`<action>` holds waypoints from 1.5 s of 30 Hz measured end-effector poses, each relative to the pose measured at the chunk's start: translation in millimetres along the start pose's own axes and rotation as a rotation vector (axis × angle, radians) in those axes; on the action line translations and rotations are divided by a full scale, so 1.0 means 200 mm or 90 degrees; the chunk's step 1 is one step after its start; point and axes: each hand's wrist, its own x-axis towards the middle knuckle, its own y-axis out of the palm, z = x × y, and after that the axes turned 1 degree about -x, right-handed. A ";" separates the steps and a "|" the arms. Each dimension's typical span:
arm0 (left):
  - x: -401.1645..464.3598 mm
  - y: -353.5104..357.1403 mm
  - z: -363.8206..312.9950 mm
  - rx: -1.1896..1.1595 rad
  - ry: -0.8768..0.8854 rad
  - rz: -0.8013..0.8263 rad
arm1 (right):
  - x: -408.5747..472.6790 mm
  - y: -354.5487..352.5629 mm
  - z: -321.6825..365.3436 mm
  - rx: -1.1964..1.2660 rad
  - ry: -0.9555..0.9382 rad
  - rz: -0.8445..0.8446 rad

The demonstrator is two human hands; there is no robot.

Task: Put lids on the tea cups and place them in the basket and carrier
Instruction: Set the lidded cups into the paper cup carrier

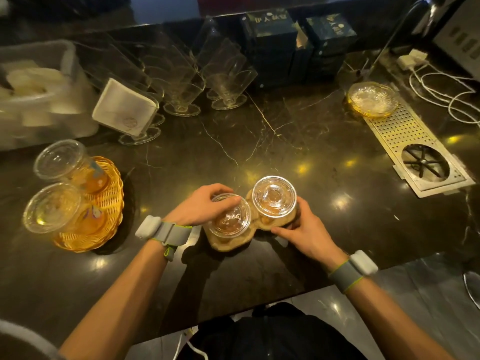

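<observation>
Hands first, from the head camera: we see the left hand (205, 206) curled over the rim of the nearer lidded tea cup (230, 216), fingers wrapped on its lid edge at the cup's ten o'clock side. Our right hand (302, 227) grips the brown paper carrier (267, 224) at its four o'clock edge, fingers pinched narrow against it, just below the second lidded cup (274, 196). Both cups sit in the carrier's two pockets, side by side and touching, amber tea showing through the clear lids. Over at nine o'clock from the carrier, well apart, an orange wicker basket (109, 224) holds two more lidded cups (61, 162), standing close together. All rests on a dark marble counter (285, 131), with a perforated metal drain tray (405, 133) toward two o'clock.
</observation>
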 end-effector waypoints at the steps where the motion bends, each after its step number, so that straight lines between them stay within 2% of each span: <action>1: -0.01 -0.02 0.02 -0.014 -0.006 -0.009 | 0.02 0.01 0.02 -0.004 -0.003 0.007; 13: -0.11 -0.18 0.21 -0.090 -0.045 -0.139 | 0.20 0.17 0.25 -0.034 -0.075 0.070; 27: -0.19 -0.34 0.42 -0.182 -0.111 -0.371 | 0.41 0.43 0.59 0.018 -0.091 0.085; 36: -0.23 -0.37 0.48 -0.258 -0.146 -0.445 | 0.56 0.51 0.76 0.007 -0.106 0.137; 45: -0.33 -0.31 0.54 -0.316 -0.120 -0.435 | 0.75 0.59 0.91 0.081 -0.130 0.244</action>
